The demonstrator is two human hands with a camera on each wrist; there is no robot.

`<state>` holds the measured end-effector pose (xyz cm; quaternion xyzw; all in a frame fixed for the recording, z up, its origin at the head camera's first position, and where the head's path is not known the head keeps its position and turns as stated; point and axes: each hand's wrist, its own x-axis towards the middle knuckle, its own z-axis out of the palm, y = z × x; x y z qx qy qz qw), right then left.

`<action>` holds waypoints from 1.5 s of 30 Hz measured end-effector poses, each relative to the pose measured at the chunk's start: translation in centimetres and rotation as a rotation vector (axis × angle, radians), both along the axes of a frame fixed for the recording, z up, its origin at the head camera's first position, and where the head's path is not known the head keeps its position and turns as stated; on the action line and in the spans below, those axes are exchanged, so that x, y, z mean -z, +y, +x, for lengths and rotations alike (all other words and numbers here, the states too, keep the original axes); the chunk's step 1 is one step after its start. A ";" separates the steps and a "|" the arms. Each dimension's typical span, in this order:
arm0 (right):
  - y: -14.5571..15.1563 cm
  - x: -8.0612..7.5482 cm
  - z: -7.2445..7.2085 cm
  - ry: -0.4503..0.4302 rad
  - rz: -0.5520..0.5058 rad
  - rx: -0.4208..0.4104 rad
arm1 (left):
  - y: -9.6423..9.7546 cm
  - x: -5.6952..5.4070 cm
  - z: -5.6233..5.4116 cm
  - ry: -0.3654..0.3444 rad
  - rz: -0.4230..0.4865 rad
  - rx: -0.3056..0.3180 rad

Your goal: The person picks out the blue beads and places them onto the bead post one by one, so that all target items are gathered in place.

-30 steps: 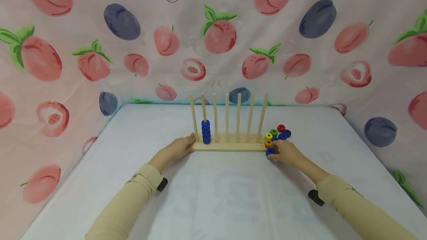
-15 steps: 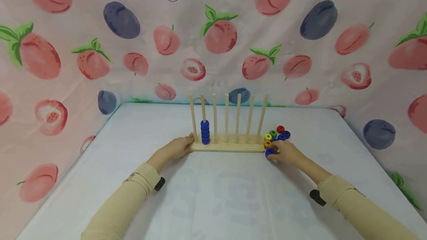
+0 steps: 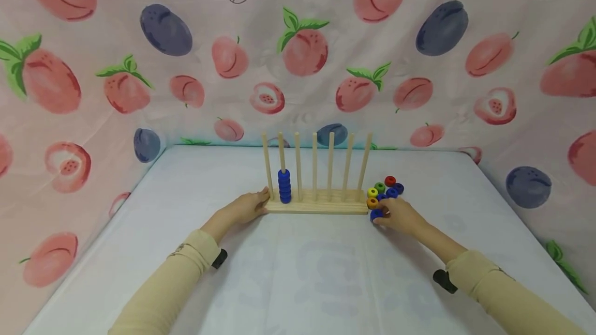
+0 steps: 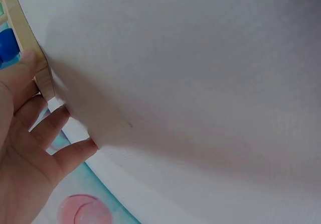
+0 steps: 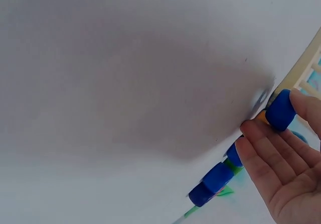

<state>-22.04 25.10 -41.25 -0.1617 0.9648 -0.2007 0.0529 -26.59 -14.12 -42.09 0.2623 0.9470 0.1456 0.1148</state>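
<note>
A pale wooden peg stand [image 3: 316, 210] with several upright rods stands towards the back of the white table. On its second rod from the left sits a stack of blue beads [image 3: 284, 186]. My left hand [image 3: 247, 208] grips the stand's left end; in the left wrist view the thumb lies on the wooden base [image 4: 25, 28] and other fingers spread beyond its end. My right hand [image 3: 400, 216] pinches a blue bead [image 3: 376, 215] just off the stand's right end. The right wrist view shows that blue bead [image 5: 281, 111] between thumb and fingers.
Beside the stand's right end lie loose beads: an orange one [image 3: 372, 202], a yellow one [image 3: 372, 193], a green one [image 3: 380, 187], a red one [image 3: 390, 181] and several blue ones [image 3: 391, 192]. Behind the table hangs a fruit-patterned cloth [image 3: 261, 40].
The head view has shifted very slightly. Both hands keep almost the same places, the left at the peg stand and the right on the blue bead.
</note>
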 end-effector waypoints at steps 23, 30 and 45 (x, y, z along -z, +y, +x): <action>-1.9 -0.1 1.1 0.073 -0.095 -0.014 | -0.4 0.2 -0.2 0.016 0.038 0.013; -2.3 0.1 0.9 0.098 -0.113 -0.058 | -0.3 0.3 -0.3 0.003 0.057 0.025; -3.2 -0.6 0.7 0.162 -0.187 -0.084 | -0.2 0.4 -0.3 0.010 0.051 0.016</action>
